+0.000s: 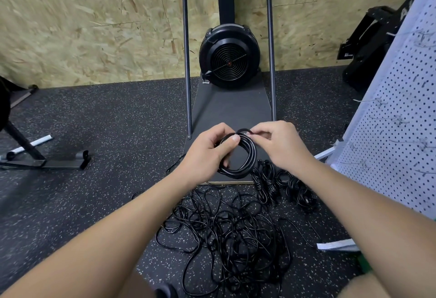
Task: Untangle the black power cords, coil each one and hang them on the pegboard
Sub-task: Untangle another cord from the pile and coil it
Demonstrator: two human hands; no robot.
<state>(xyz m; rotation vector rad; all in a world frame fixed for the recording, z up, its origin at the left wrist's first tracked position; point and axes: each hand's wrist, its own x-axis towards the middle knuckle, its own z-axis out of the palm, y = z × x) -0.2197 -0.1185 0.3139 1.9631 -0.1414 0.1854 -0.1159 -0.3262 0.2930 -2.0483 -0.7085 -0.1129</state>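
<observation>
Black cord in a neat round coil, gripped by the left hand: thumb across the top strands, fingers curled through the ring from behind. Just right of that thumb, right hand pinching the cord's free end at the crest of the coil, apparently about to wrap or tuck it so the loops stay bound. Hard to tell whether any securing wrap is already on.

Below and to the right of the right wrist, on the speckled rubber floor, several finished bundles lying side by side, each cinched round its middle; exact count unclear, perhaps four. Directly beneath both forearms, nearer the body, a large loose tangle of cords sprawled wide, loops crossing everywhere, plainly unsorted.

Off to the right of the right arm, white pegboard with wire hooks, and no cord seen hanging on the part in view.

Judged from this: untangling and coiling partly done, one coil close to finished in hand, most of the pile left to separate. Hanging stage seemingly not yet begun at all, so well under half complete. Remaining: bind this coil, free and coil each cord from the tangle, then lift every bundle onto the hooks.
</observation>
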